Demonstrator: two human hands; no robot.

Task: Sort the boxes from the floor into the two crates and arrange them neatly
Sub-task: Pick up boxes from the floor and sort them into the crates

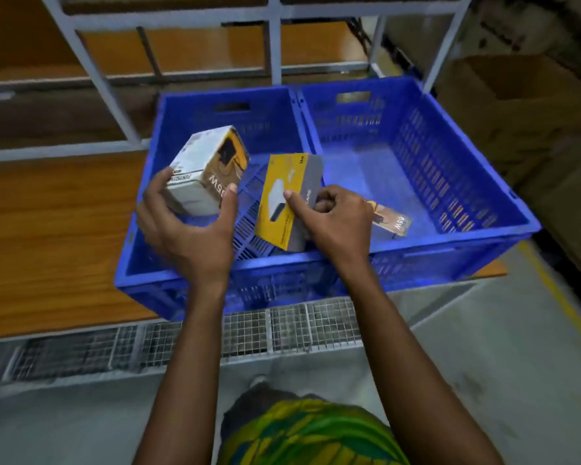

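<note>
— How far along is the sorting?

— Early, I judge. The only box I can see set down is a flat box [394, 221] in the right crate [433, 162], near its front left corner and partly hidden behind the right hand [336, 219].

— And the two in hand?

— The left hand [195, 229] has its fingers spread wide round a white box [205, 169], the thumb on one side and the rest on the other. It is held tilted above the left side of the left crate [228, 129] and is not yet down. The right hand pinches a yellow-and-grey box [282, 203] between thumb and curled fingers, over the left crate's front right corner.

— What are they made of?

— The crates are blue moulded plastic with slotted walls, ribbed bottoms and handle cut-outs. They stand side by side on a wood-grain shelf [47, 229]. The boxes look like printed card, smooth and sharp-edged (the lettering is too blurred to read properly). The white one is blocky, the yellow one slimmer.

— What is left?

— Both held boxes need placing, then everything needs squaring up. Whether more wait on the floor [483, 347] I cannot tell.
</note>
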